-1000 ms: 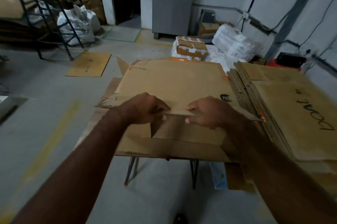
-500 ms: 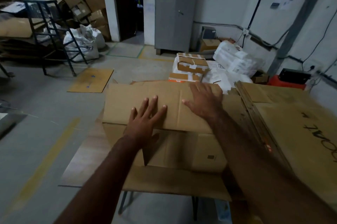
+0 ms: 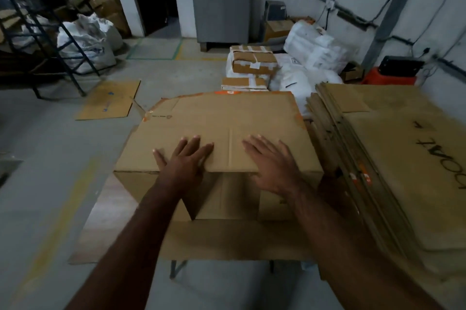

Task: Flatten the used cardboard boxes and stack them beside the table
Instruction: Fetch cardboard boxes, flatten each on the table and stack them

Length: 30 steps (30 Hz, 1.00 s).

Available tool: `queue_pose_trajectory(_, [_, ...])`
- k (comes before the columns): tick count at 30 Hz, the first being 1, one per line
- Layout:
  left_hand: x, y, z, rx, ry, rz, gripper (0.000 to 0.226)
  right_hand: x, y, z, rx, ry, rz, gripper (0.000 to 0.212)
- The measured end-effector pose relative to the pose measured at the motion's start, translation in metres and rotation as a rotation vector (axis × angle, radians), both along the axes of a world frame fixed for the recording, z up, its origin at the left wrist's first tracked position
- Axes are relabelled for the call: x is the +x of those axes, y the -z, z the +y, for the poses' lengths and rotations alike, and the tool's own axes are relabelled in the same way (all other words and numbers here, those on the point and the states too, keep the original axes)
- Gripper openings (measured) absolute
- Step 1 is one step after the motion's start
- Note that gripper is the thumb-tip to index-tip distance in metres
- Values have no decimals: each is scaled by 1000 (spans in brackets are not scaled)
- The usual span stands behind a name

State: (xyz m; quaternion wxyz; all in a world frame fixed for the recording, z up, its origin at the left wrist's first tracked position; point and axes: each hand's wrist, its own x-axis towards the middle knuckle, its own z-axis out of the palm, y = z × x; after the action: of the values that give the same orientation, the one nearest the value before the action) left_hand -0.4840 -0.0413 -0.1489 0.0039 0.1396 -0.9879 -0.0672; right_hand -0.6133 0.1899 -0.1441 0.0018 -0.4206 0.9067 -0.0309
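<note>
My left hand [image 3: 185, 158] and right hand [image 3: 273, 160] press flat, fingers spread, on the cardboard box [image 3: 227, 117] at frame centre, gripping nothing.

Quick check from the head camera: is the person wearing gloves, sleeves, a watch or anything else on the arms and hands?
Nothing worn shows. The left hand and right hand are bare, with no gloves, rings or tape visible. Both forearms are uncovered up to the bottom edge of the picture: no sleeves, cuffs, watch or wristband in view.
</note>
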Motion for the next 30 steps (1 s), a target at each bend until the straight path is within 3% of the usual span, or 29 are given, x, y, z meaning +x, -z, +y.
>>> queue_pose_trajectory(4, [6, 5, 11, -25, 22, -3, 89, 30, 10, 29, -125, 174, 2, 83])
queue_pose_trajectory(11, [5, 2, 4, 5, 31, 14, 87, 87, 8, 128, -288, 377, -180, 107])
queue_pose_trajectory(16, [9, 6, -10, -4, 36, -15, 92, 101, 13, 196, -311, 655, -207, 86])
queue_pose_trajectory(21, [15, -2, -3, -36, 26, -23, 90, 96, -4, 150, -269, 537, -162, 85])
queue_pose_trajectory(30, [21, -8, -13, -35, -21, -99, 90, 48, -36, -31, -162, 175, -122, 68])
